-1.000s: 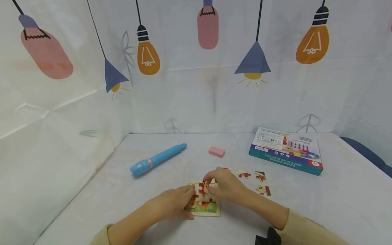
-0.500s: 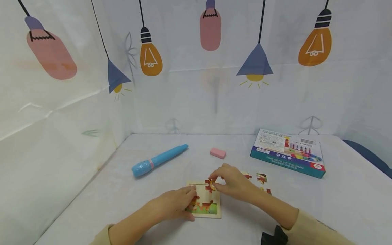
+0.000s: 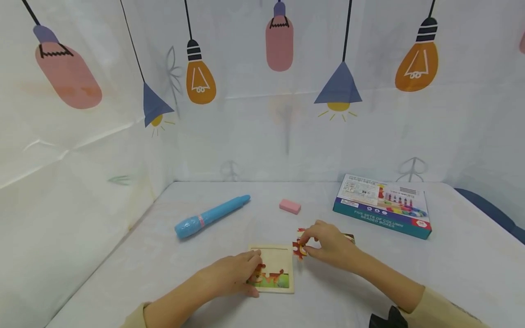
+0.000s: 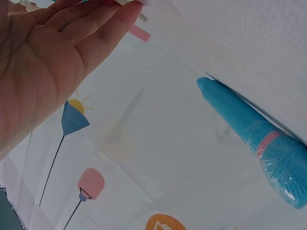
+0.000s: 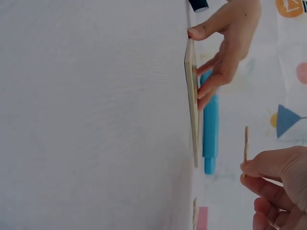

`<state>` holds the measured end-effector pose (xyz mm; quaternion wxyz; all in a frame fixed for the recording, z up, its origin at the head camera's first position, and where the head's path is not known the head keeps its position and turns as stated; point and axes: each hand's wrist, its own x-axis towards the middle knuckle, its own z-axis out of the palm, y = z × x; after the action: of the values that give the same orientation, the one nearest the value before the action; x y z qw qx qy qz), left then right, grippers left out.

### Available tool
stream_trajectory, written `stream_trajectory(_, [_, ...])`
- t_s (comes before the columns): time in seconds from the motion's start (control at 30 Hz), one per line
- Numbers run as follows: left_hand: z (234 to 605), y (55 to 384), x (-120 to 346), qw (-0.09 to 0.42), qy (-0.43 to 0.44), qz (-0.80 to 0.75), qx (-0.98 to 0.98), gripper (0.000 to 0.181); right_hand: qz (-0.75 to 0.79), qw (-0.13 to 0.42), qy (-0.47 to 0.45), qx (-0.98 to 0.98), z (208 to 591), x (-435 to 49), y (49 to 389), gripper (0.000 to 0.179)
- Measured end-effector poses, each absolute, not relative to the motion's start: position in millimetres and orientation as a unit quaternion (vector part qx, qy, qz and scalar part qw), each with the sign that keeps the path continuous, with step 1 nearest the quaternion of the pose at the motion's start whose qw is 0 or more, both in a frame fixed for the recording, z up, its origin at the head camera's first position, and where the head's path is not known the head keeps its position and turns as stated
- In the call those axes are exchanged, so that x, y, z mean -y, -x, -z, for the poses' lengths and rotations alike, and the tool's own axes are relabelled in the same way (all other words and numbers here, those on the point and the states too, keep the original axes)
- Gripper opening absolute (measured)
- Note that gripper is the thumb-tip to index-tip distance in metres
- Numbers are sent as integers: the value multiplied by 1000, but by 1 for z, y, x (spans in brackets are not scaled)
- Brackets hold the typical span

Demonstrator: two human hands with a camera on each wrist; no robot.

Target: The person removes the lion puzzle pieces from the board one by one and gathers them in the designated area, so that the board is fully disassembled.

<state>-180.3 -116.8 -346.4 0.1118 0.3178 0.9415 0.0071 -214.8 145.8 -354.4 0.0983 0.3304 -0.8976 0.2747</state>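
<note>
My right hand [image 3: 331, 243] pinches a red-brown jigsaw piece [image 3: 298, 250] between thumb and fingertips, just right of the wooden puzzle tray [image 3: 275, 256]. Seen edge-on in the right wrist view, the thin piece [image 5: 246, 141] is held off the table. On the tray's left side rests my left hand [image 3: 234, 274], its thumb at the near edge and its fingers over the surface. Pieces with an animal picture and green grass [image 3: 274, 279] lie along the tray's near part; the upper part shows bare wood. My left fingers hide some of the left side.
Behind my right hand lie loose jigsaw pieces [image 3: 349, 237], mostly covered by it. A pink eraser-like block [image 3: 290, 206], a blue wrapped tube with a narrow tip [image 3: 211, 216] and a flat teal-edged box [image 3: 382, 207] lie farther back. A printed curtain [image 3: 254, 127] stands behind the table.
My right hand has lifted the jigsaw piece from the tray's upper part and carried it right, past the tray's edge. My left hand has stayed on the tray.
</note>
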Motion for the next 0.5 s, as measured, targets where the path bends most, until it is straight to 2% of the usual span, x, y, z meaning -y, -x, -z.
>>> stream_trajectory(0.5, [347, 180, 118, 117, -315, -13, -942, 73, -266, 78, -295, 915, 356, -173, 215, 17])
